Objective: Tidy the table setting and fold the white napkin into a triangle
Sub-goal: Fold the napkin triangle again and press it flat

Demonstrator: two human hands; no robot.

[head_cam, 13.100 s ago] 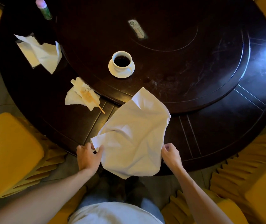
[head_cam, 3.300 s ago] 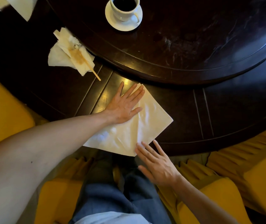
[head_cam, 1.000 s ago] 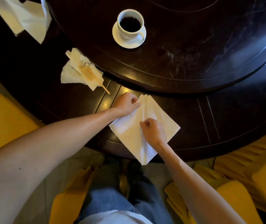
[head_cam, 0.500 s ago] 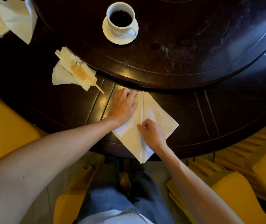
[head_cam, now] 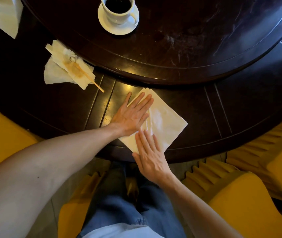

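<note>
I see the white napkin (head_cam: 164,122) lying flat on the dark counter (head_cam: 239,107) at its near edge, straight ahead of me at 12 o'clock, with one corner aimed toward 11 o'clock and the opposite corner toward 5. My left hand (head_cam: 131,115) rests palm down on its left half, fingers (head_cam: 142,102) straight and close together, gripping nothing. My right hand (head_cam: 149,155) lies flat on the near corner, its fingers slightly spread, pointing toward 12, also holding nothing. The cloth extends from both palms toward 2 o'clock, its long axis seemingly running from 11 to 5. Both hands touch it; the left covers more. It looks like a layered, folded quadrilateral, cream-white, smooth, with stacked edges at the far corner, so I judge the triangle not yet made. A crumpled stained tissue (head_cam: 66,69) with a wooden stick (head_cam: 94,83) sits at 10 o'clock, a coffee cup (head_cam: 118,9) beyond
</note>
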